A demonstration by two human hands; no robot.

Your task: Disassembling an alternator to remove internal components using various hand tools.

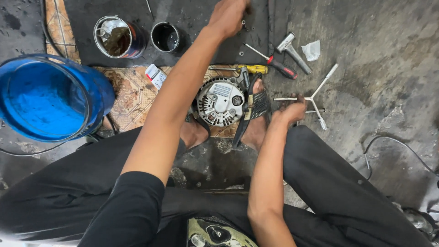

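My left hand (227, 16) reaches far forward to the black mat (196, 13), fingers curled down over several small nuts (243, 27); its grip is hidden. My right hand (291, 110) rests on the concrete floor with its fingers closed over the hub of a silver three-armed socket wrench (321, 88). A round silver alternator (221, 101) lies between my sandalled feet (256, 112), touched by neither hand.
A big blue bucket (45, 98) stands at the left. Behind it are an open tin of dark liquid (117, 38) and a black cup (165, 36). A hammer (292, 50), a red-handled screwdriver (280, 67) and a yellow-handled one (253, 69) lie beyond the alternator. A cable (395, 142) runs at the right.
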